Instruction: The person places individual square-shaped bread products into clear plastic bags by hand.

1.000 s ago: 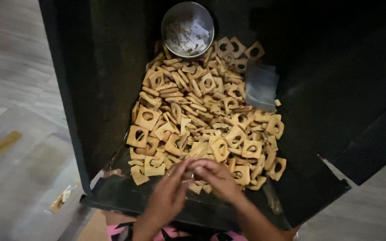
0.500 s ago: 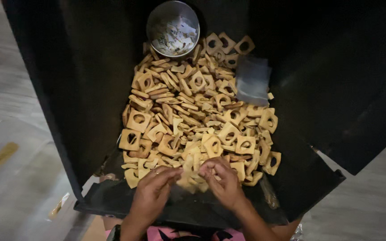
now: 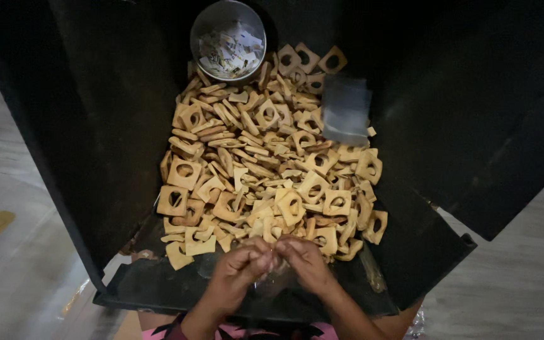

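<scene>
1. Fingertips of left hand (image 3: pixel 237 269) and right hand (image 3: pixel 305 261) pressed together, pinching something small between them; what exactly, cannot tell.
2. Held just above near edge of black tray (image 3: pixel 158 293).
3. Right behind, pile of tan square pieces (image 3: pixel 266 164) with round holes, filling tray.
4. At far end, metal bowl (image 3: pixel 228 39) with paper scraps.
5. Beside pile, clear bag (image 3: pixel 345 110).

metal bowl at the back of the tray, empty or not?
Not empty. The metal bowl stands upright at the far end of the black tray and holds small paper scraps across its bottom.
</scene>
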